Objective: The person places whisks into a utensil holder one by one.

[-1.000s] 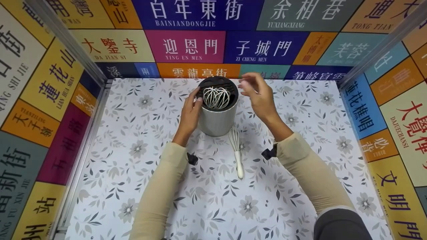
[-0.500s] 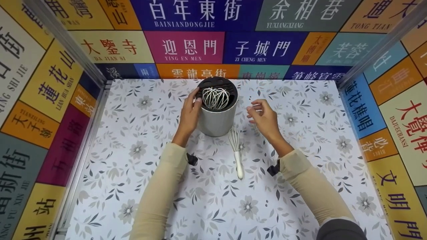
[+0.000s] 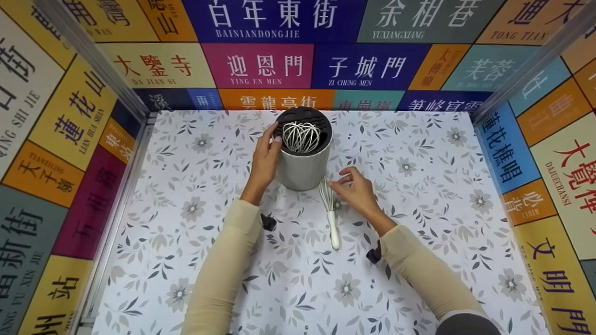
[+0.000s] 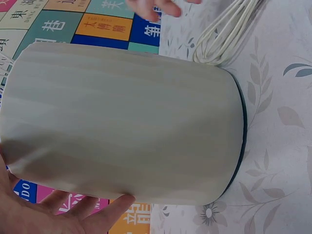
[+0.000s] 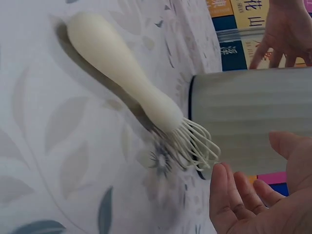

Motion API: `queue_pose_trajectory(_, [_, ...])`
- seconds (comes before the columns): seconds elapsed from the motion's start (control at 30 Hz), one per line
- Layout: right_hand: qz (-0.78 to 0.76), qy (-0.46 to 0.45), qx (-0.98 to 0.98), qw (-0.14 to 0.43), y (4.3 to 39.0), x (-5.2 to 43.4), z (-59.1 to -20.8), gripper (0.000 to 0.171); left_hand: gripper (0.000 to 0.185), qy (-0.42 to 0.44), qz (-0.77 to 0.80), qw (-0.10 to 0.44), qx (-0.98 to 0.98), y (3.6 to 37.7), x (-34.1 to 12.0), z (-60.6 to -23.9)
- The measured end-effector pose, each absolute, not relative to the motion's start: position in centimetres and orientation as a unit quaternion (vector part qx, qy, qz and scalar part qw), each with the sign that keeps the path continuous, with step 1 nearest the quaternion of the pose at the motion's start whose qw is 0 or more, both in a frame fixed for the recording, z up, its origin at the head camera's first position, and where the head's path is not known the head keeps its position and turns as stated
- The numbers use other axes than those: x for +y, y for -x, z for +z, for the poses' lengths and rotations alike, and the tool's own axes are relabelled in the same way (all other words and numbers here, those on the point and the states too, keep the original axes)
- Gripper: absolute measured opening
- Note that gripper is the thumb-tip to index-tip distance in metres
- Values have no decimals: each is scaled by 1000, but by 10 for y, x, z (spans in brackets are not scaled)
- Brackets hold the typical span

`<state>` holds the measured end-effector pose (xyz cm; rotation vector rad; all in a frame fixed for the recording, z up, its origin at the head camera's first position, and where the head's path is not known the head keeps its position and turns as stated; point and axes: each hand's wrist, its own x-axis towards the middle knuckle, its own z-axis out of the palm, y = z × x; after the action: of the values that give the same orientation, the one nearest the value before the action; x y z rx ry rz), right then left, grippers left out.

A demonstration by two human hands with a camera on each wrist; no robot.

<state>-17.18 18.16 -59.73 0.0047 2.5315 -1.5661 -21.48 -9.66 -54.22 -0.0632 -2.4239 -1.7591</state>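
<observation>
Holder (image 3: 303, 160) hides handle of whisk (image 3: 301, 136) standing inside; only wire head shows. Left hand (image 3: 264, 158): palm pressed to holder's far side, unseen from head view. Left wrist view: holder (image 4: 122, 126) fills frame, hand (image 4: 58, 214) cut by bottom edge, lying whisk (image 4: 229, 34) cut by top edge. Right wrist view: right hand (image 5: 263, 204) cut by frame corner, wire loops (image 5: 195, 146) blurred, contact with fingertips unclear.
</observation>
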Motion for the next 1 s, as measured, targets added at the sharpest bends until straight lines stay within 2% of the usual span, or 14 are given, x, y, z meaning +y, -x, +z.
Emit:
queue_pose_trajectory(0.1, [-520,-8,849,90,166,180,-603,60,49,20,-586,75,-807,215,-96,-543])
queue_pose_trajectory(0.5, [-489,-13,863,124,146,179,-622,55,48,23,-584,85,-807,216,-95,-543])
queue_pose_trajectory(1.0, [-482,-24,858,173,132,179,-623,57,48,26,-582,83,-809,215,-96,-543])
